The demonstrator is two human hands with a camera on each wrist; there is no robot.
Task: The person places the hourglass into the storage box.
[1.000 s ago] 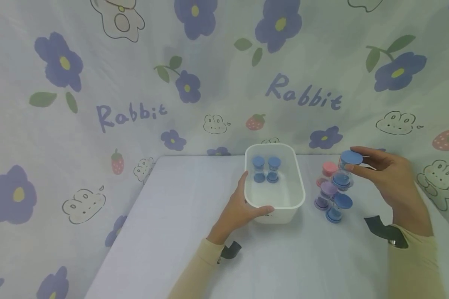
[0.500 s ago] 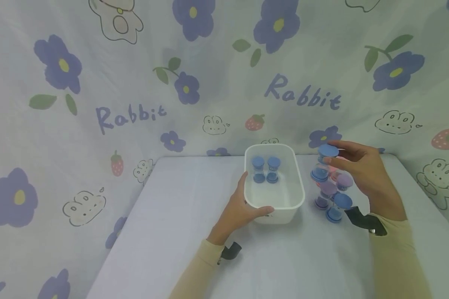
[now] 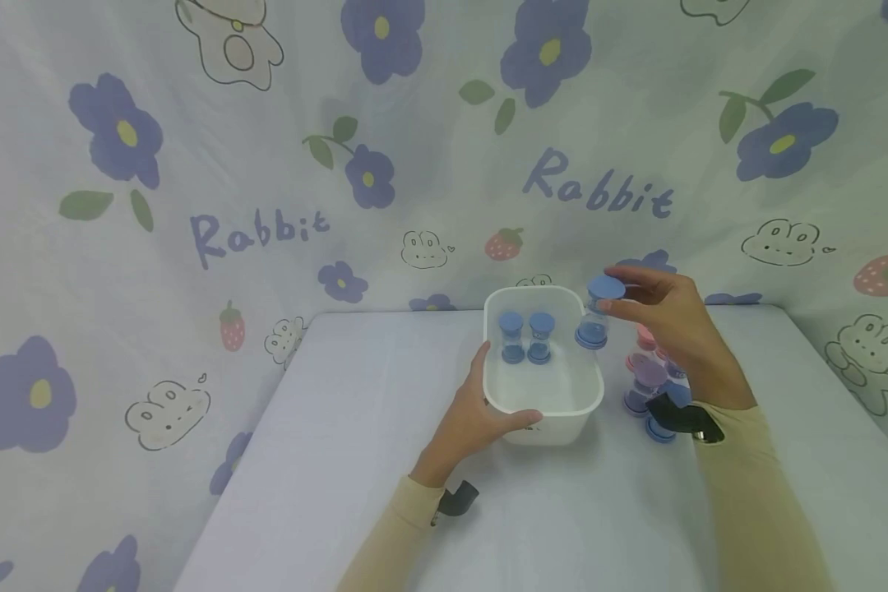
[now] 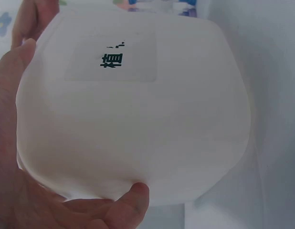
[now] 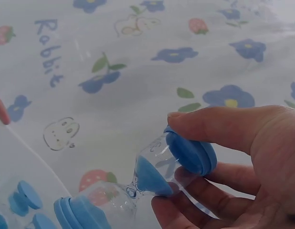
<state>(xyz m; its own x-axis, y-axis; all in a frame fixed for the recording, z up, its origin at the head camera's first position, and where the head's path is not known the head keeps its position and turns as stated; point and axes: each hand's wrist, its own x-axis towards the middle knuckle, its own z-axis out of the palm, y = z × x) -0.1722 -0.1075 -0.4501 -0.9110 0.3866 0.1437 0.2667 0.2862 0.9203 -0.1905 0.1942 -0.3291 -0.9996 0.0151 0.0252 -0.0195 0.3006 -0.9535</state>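
My right hand [image 3: 659, 316] pinches a blue sand timer [image 3: 593, 329] by its upper cap. The timer overlaps the right rim of a white plastic bin [image 3: 590, 386] in the head view. Blue sand shows in both its glass bulbs in the right wrist view. Two more blue sand timers [image 3: 511, 325] stand side by side at the back left inside the bin. My left hand [image 3: 474, 411] grips the bin's left front corner, thumb across the front wall. From below, the left wrist view shows the bin's outer face with a printed label [image 4: 111, 57].
Right of the bin, a purple sand timer [image 3: 648, 376], a pink sand timer [image 3: 645, 337] and blue ones stand in a group, partly hidden by my right hand and wrist strap [image 3: 681, 418]. A flower-and-rabbit print cloth [image 3: 429, 148] hangs behind the white table [image 3: 326, 427].
My right hand has carried the blue sand timer leftward from above the group to the bin's right rim. My left hand and the bin have stayed in place.
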